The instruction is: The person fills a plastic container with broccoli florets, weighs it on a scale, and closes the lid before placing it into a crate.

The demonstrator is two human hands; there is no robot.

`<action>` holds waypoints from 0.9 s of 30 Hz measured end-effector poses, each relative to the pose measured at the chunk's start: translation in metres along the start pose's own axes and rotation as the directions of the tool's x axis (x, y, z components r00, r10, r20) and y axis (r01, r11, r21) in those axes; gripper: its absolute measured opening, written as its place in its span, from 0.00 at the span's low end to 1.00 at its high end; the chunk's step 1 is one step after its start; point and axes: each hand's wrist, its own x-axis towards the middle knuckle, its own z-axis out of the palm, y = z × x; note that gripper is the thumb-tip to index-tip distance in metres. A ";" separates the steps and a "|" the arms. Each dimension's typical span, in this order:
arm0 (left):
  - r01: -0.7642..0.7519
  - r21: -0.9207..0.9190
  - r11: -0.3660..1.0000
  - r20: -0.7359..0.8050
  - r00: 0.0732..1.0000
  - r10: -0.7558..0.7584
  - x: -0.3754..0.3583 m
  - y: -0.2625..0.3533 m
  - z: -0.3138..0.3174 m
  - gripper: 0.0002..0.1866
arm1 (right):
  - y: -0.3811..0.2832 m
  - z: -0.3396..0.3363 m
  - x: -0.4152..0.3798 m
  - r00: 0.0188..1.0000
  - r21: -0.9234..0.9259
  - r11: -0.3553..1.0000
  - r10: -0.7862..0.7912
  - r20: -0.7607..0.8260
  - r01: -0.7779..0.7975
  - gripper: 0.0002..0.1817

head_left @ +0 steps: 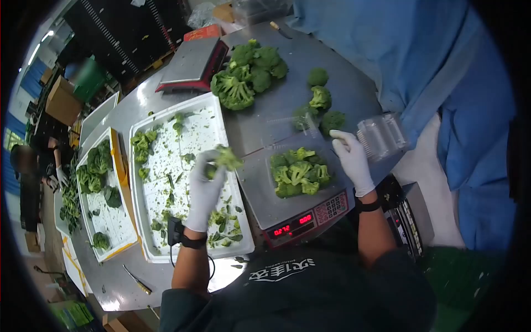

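Note:
My left hand [206, 191], in a white glove, is closed on a broccoli floret [228, 159] above the right side of a white tray [235, 210]. My right hand [352, 162], also gloved, is beside a clear plastic box [271, 172] of broccoli florets [298, 172]. Its fingers are partly extended, slightly apart, with the tips close to the box's raised clear lid [285, 126]. The box rests on a red-framed digital scale [254, 191], whose display reads 0.272 and 0.00.
Broccoli heads [249, 74] are piled behind the scale, near a second scale [193, 61]. Smaller heads [319, 98] and stacked clear boxes [383, 136] stand at right. Knives [280, 30] [138, 281] lie on the metal table. Another person [41, 166] works at far left.

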 end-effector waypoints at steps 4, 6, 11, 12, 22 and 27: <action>-0.177 0.066 0.982 0.185 0.969 0.162 -0.010 0.069 0.074 0.15 | -0.044 -0.007 -0.019 0.944 0.201 0.970 -0.188 0.270 0.135 0.22; -0.268 0.059 0.962 0.247 0.937 0.246 -0.009 0.083 0.105 0.15 | -0.060 -0.004 -0.028 0.884 0.253 0.951 -0.269 0.382 0.180 0.28; -0.167 -0.069 0.984 0.261 0.949 0.179 -0.009 0.086 0.129 0.24 | -0.037 0.004 -0.027 0.963 0.188 0.967 -0.203 0.176 0.170 0.27; -0.266 -0.010 0.964 0.174 0.949 0.264 -0.009 0.076 0.128 0.27 | -0.032 0.004 -0.027 0.951 0.031 0.951 -0.308 0.004 0.308 0.27; -0.474 0.344 0.811 0.248 0.879 0.408 -0.021 0.039 0.143 0.28 | -0.024 0.017 -0.066 0.898 -0.474 0.764 -0.401 0.183 0.438 0.24; -0.525 0.533 0.664 0.386 0.849 0.361 -0.023 0.034 0.150 0.32 | -0.017 0.024 -0.073 0.904 -0.345 0.836 -0.403 0.143 0.427 0.25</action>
